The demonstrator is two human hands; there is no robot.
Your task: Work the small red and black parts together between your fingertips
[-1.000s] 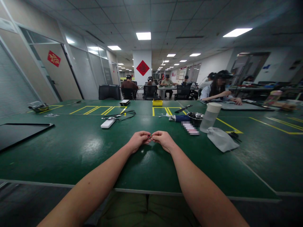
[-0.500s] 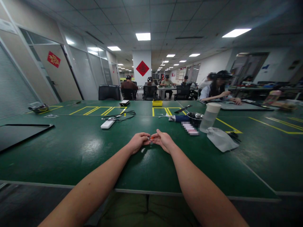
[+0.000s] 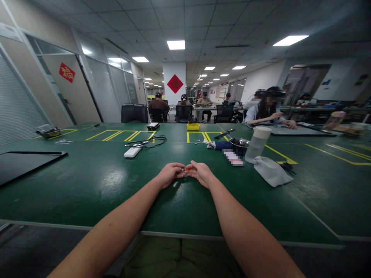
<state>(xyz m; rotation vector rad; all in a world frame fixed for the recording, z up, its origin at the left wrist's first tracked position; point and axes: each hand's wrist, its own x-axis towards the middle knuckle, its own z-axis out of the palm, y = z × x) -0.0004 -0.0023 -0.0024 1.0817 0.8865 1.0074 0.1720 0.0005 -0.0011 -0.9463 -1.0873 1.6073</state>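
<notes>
Over the middle of the green table point(image 3: 113, 208), my left hand point(image 3: 171, 174) and my right hand point(image 3: 199, 173) meet at the fingertips. Pinched in my left hand is a small dark-and-white piece point(image 3: 182, 170). A small orange piece point(image 3: 187, 169) shows at the fingertips of my right hand, which are closed on it. Both pieces are tiny, and their shapes are hard to make out. Whether they touch each other cannot be told.
A white power strip point(image 3: 132, 151) with black cables lies ahead on the left. To the right are a metal bowl point(image 3: 240, 146), a translucent bottle point(image 3: 257, 144) and a white pouch point(image 3: 272, 172). A yellow tray point(image 3: 193, 126) stands farther back. A person point(image 3: 268, 106) sits at the right.
The fingers of my right hand have shifted slightly at the orange piece. My hands otherwise keep nearly the same place and hold.
</notes>
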